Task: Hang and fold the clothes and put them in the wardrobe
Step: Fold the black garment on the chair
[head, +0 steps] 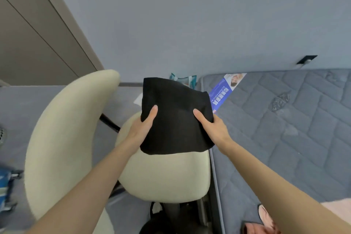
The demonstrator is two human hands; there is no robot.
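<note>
Head camera is looking down at a black garment (176, 118), folded into a flat, thick rectangle with smooth faces and a rounded near edge. Both hands are holding it in the air above the far part of a cream chair (165, 175). The left hand (141, 129) is grasping its left edge and the right hand (212, 127) its right edge, each thumb lying on top while the fingers are hiding underneath. The chair's curved backrest is rising on the left, and its seat is sitting just beside a grey quilted mattress (284, 129) on the right. A blue label (222, 89) is lying on the mattress's far left corner, partly behind the garment, and a small dark crumpled thing (281, 100) is lying farther right. A teal packet (183, 80) is peeking out beyond the garment against the grey wall (190, 15). Pink cloth (266, 220) is showing at the near right, and a beige panel (38, 34) is standing far left.
</note>
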